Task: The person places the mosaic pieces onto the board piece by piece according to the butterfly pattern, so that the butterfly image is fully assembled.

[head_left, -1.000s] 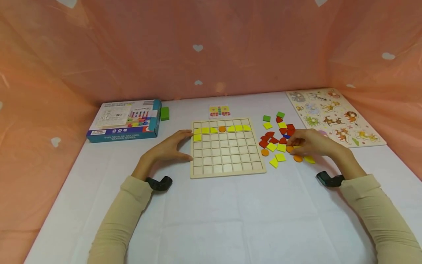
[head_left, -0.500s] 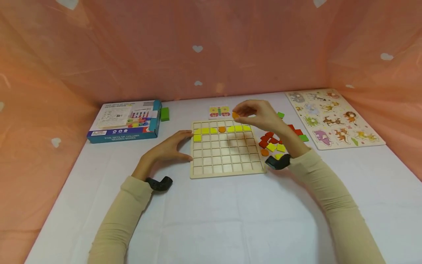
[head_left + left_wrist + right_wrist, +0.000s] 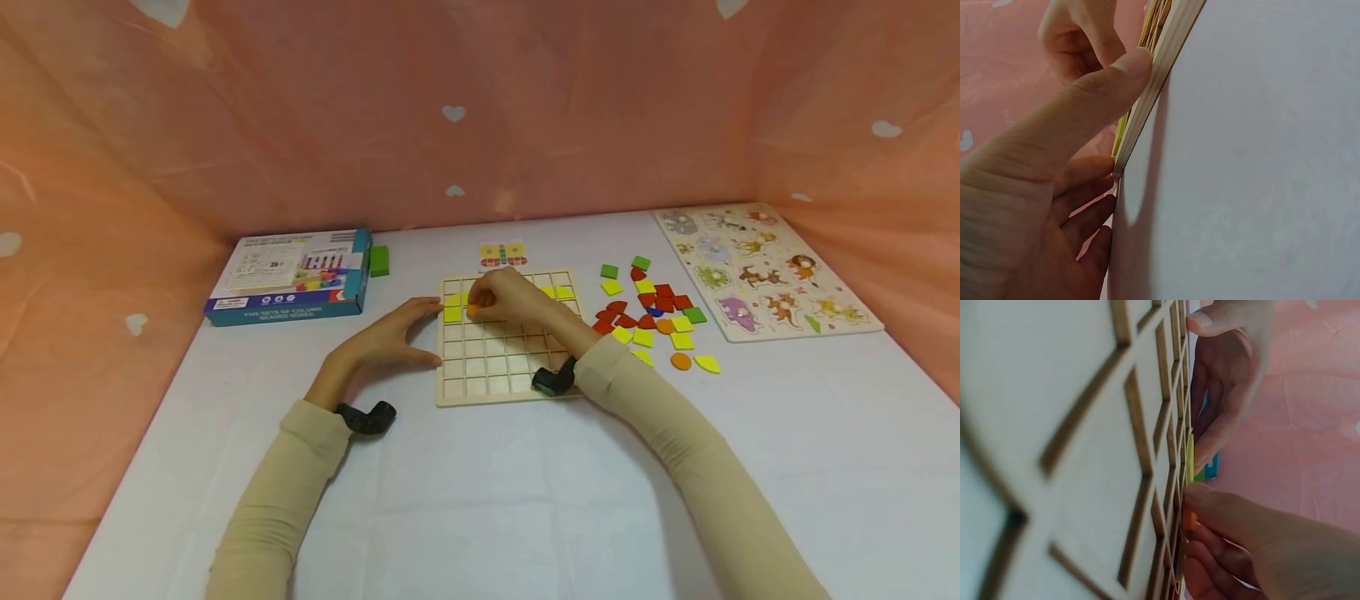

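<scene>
A wooden grid board [image 3: 495, 386] lies mid-table, with yellow tiles [image 3: 452, 314] in its upper left cells and others along the second row from the back. My left hand [image 3: 386, 337] spreads thumb and fingers along the board's left edge, touching it; the thumb [image 3: 1129, 65] shows on the rim in the left wrist view. My right hand [image 3: 513, 298] reaches over the board and pinches an orange disc [image 3: 1190, 517] between thumb and fingers, just beside the yellow tile of the third row. The hand covers part of the tile row.
Loose red, yellow, green, blue and orange pieces [image 3: 643, 317] lie right of the board. A butterfly pattern card [image 3: 502, 253] sits behind it. An animal peg puzzle [image 3: 765, 271] is at the right, a toy box [image 3: 288, 275] and green block [image 3: 379, 261] at the left.
My right hand has picked an orange disc from the loose pieces and carried it left across the board to its upper left cells. My left hand has stayed at the board's edge.
</scene>
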A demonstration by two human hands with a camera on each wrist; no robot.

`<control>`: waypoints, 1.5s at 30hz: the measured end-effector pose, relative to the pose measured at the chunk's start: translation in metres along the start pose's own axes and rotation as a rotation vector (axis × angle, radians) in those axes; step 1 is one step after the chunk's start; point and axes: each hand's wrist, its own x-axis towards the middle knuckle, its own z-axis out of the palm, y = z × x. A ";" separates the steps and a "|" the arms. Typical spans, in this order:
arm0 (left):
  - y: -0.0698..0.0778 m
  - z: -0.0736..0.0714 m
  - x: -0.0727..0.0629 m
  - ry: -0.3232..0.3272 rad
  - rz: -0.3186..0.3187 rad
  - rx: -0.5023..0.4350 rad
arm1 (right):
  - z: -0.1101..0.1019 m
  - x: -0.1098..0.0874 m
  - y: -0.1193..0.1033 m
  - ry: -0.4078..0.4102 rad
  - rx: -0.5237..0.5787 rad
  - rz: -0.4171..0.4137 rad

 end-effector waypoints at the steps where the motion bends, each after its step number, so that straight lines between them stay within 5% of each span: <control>1: 0.000 0.000 0.000 -0.002 0.001 0.001 | 0.001 0.000 0.000 -0.004 0.001 -0.003; 34: 0.002 -0.001 -0.002 0.002 -0.030 -0.003 | 0.006 -0.003 0.001 0.046 -0.011 -0.034; 40: 0.001 0.000 0.000 0.005 -0.031 -0.011 | -0.033 -0.014 0.006 0.055 -0.008 -0.013; 45: 0.001 0.001 0.001 0.005 -0.028 -0.006 | -0.081 -0.049 0.032 -0.057 0.060 0.101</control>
